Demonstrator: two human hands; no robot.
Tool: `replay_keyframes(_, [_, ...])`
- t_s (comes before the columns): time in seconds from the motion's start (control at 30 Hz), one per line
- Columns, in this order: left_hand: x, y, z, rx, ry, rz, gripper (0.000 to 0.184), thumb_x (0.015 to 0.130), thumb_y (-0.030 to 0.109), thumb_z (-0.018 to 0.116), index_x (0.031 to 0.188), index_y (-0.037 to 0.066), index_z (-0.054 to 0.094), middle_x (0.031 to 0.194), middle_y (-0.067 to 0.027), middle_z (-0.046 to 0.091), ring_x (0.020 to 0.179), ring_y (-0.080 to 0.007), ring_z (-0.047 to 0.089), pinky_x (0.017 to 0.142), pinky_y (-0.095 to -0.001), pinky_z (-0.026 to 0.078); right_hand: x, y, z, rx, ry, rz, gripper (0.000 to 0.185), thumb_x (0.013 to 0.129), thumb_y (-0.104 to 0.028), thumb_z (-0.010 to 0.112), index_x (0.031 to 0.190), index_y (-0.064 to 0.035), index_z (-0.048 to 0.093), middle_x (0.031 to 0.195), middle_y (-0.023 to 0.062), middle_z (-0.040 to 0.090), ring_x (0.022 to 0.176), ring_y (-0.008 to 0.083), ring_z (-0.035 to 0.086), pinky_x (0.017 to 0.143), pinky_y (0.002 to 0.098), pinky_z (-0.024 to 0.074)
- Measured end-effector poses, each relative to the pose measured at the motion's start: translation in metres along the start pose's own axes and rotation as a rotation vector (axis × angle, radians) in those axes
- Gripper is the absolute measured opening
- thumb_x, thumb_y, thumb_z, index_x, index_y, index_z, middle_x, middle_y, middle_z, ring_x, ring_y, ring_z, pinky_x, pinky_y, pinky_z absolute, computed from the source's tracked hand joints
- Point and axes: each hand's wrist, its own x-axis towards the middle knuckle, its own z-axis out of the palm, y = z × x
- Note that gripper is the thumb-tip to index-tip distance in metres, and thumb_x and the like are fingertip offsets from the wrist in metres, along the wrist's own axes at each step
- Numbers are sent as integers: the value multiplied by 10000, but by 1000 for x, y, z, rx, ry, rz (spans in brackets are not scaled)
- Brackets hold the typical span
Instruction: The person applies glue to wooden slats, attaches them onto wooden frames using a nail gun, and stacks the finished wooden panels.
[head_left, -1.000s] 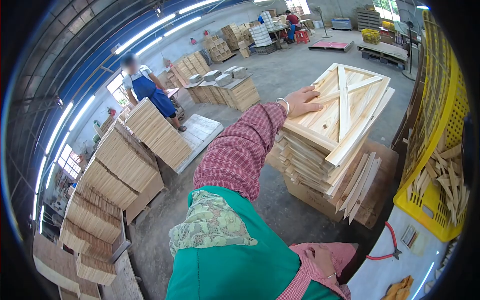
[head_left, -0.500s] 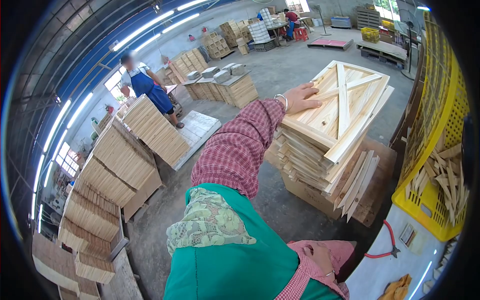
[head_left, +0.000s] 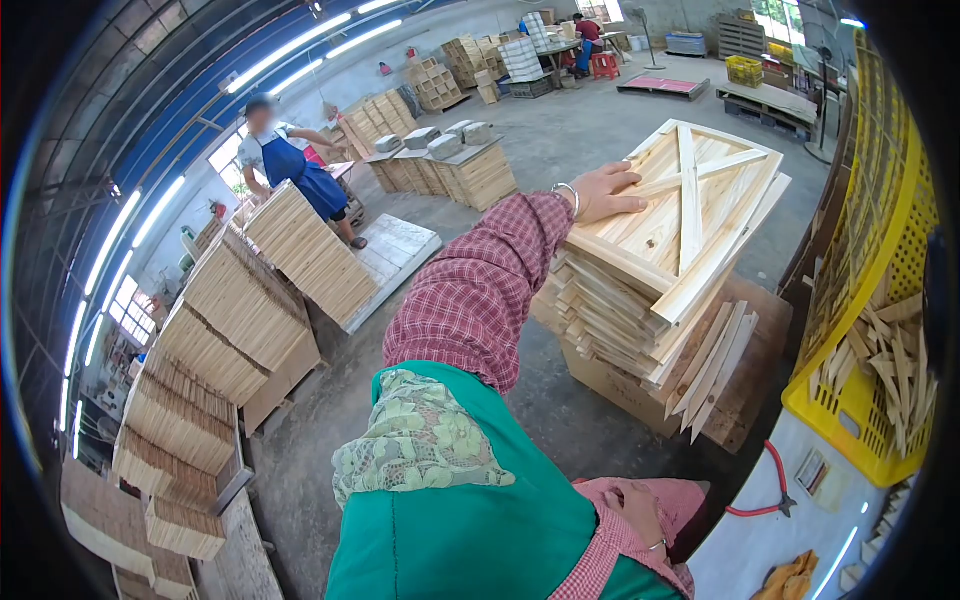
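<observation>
My left hand (head_left: 608, 192) lies with its fingers stretched out on the near-left edge of a pale wooden panel (head_left: 655, 215). Crossed wooden strips (head_left: 689, 190) are set within the panel's raised frame. Beneath it is an uneven stack of similar wooden pieces (head_left: 600, 310), resting on a cardboard box (head_left: 620, 390). My right hand (head_left: 640, 512) rests low on pink checked cloth (head_left: 680, 508) near my body. Its fingers look loose and hold nothing visible, though part of the hand is hard to make out.
Loose slats (head_left: 722, 365) lean beside the stack. At right, a yellow crate (head_left: 850, 410) holds wood offcuts; red-handled pliers (head_left: 768, 500) lie on a white table (head_left: 740, 560). Tall stacks of boards (head_left: 220, 320) stand at left, near a person in a blue apron (head_left: 305, 180).
The person in the blue apron has shifted posture, with one arm now stretched out to the side. My left hand stays on the panel, and my right hand has not visibly moved.
</observation>
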Motion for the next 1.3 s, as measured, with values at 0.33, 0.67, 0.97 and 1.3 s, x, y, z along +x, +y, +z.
replay_keyframes(0.33, [-1,2,0,-5,-8,10,752,858,609,448,1375,64,415,1472,-201,276,1371,-315,255,1119,-360,221,0,-2,-2,35,30,-14,271,823,-269,599,941,-29,645,929,185,643,877,362,603,791,427,487])
replay_keyframes(0.67, [1,-3,1,20,27,2,779,817,663,447,1348,95,467,1470,-176,300,1354,-316,298,1109,-374,251,-1,0,-8,-19,33,92,252,823,-245,597,923,-17,636,902,199,638,868,372,602,788,440,484])
replay_keyframes(0.97, [-90,95,-19,-189,797,334,320,809,207,668,1081,40,638,1251,-119,521,1030,-242,575,870,-326,480,0,21,-2,-104,124,136,207,825,-213,590,881,-18,634,873,201,627,843,373,602,761,444,487])
replay_keyframes(1.3, [-253,248,-53,-967,1483,1283,340,944,329,475,1150,59,493,1317,-89,378,1046,-232,462,708,-347,495,-9,25,12,-191,264,142,166,829,-188,582,897,-51,648,901,183,629,887,363,592,792,422,479])
